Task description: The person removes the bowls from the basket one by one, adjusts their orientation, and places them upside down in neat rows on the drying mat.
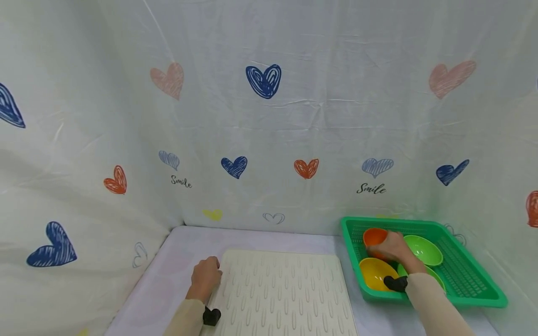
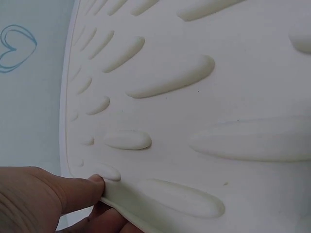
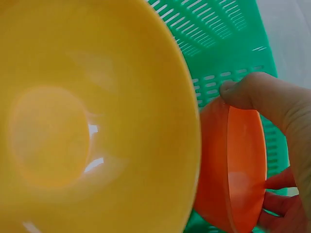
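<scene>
My left hand (image 1: 206, 277) pinches the left edge of a cream rubbery mat (image 1: 281, 291) with raised oval bumps. In the left wrist view the thumb (image 2: 82, 191) lies on top of the mat and the fingers curl underneath, the edge slightly lifted there. Over at the right, my right hand (image 1: 397, 249) holds an orange bowl (image 1: 373, 236) inside a green plastic basket (image 1: 468, 275). The right wrist view has the orange bowl (image 3: 245, 170) tilted on its side, thumb and fingertips at its rim. Beside it sits a yellow bowl (image 1: 374, 274).
Two light green bowls, one farther back (image 1: 424, 250) and one partly behind my right wrist (image 1: 437, 278), share the basket. A white sheet (image 1: 189, 242) covers the table. Heart-printed curtains (image 1: 269, 130) hang behind and at both sides.
</scene>
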`<state>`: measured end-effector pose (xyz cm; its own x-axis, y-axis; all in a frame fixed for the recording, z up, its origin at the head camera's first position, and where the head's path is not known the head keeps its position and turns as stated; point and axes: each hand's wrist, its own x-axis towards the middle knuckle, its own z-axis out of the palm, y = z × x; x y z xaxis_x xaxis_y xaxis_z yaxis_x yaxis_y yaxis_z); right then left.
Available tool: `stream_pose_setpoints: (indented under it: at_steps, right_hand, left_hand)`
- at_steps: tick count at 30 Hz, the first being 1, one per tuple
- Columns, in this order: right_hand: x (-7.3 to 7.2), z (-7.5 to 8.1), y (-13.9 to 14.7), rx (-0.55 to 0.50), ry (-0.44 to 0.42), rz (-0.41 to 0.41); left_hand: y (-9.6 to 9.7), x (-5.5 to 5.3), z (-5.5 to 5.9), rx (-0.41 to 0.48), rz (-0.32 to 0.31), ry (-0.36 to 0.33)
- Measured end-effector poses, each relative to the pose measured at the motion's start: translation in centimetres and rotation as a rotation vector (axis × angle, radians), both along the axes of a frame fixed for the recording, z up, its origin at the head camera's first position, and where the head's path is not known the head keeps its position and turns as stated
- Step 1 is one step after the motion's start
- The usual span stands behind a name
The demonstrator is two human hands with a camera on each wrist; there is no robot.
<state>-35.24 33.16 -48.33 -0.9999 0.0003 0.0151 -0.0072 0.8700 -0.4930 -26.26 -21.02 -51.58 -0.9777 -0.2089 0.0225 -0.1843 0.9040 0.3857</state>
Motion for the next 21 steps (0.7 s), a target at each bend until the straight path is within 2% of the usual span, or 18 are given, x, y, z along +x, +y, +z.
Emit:
stream_pose_setpoints:
  at_steps: [6,12,21]
  right_hand:
    - [0.3,1.7,-0.3,0.04,0.041,-0.017]
    - [1.5,3.8,-1.0,0.082,0.045,-0.019]
    - [3.8,5.8,-3.0,-0.006,0.095,0.012]
  left_hand:
    - [-0.2,-0.1,-0.2,0.013,-0.001,-0.007]
    - [-0.2,0.0,-0.1,0.027,-0.009,0.017]
    - [-0.1,0.3,-0.4,0.032,-0.046,0.066]
